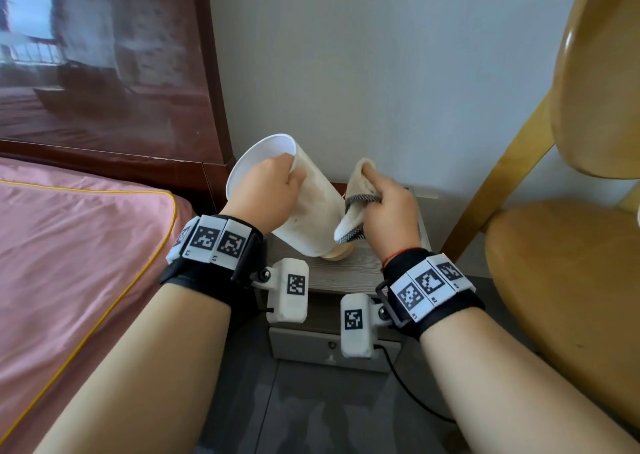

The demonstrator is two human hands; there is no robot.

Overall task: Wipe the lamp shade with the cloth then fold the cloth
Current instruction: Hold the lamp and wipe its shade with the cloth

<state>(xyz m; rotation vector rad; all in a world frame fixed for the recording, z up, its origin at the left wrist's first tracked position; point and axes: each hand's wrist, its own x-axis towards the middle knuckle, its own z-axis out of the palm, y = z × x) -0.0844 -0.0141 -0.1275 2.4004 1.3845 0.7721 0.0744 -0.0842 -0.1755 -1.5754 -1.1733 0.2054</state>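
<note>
A cream cylindrical lamp shade (311, 208) leans to the left on the small grey nightstand (341, 273), its white open top facing up and left. My left hand (266, 194) grips the shade at its upper rim. Bunched in my right hand (389, 214) is a cream cloth (358, 183) with a grey woven edge. The cloth touches the right side of the shade. The lamp's wooden base (341, 254) peeks out under the shade.
A bed with a pink cover (69, 246) and a dark red headboard (104, 55) fills the left. A yellow wooden chair (561, 263) stands close on the right. The nightstand has a drawer (311, 348) at the front, and a white wall rises behind it.
</note>
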